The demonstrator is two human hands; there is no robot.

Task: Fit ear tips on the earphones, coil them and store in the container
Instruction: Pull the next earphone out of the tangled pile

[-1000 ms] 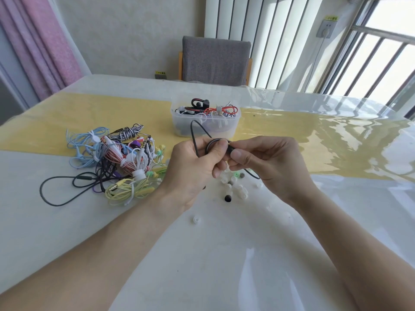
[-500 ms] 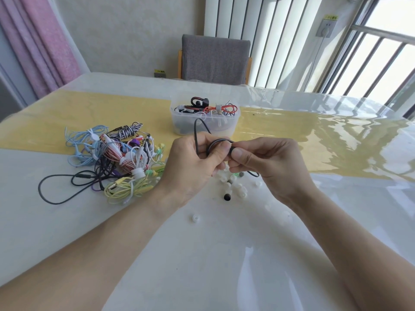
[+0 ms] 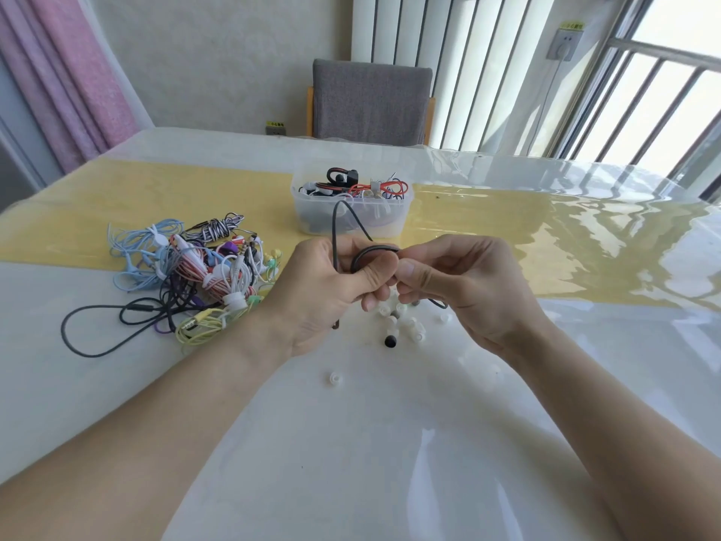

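Note:
My left hand (image 3: 331, 290) pinches a small coil of black earphone cable (image 3: 370, 252) between thumb and fingers. A loop of the same cable arches up in front of the container. My right hand (image 3: 460, 283) grips the cable right beside the coil, thumb to thumb with the left. A clear plastic container (image 3: 394, 222) behind the hands holds several coiled earphones. Loose white ear tips (image 3: 413, 329) and one black ear tip (image 3: 390, 340) lie on the table under the hands.
A tangled heap of coloured earphones (image 3: 195, 275) lies to the left, with a black cable loop (image 3: 93, 329) trailing toward me. One white ear tip (image 3: 335, 378) sits apart, closer to me. A grey chair (image 3: 370, 101) stands behind the glossy white table (image 3: 351, 443).
Both hands stay together on the black cable; the raised loop has shifted slightly while the coil is worked. The view has tilted a little.

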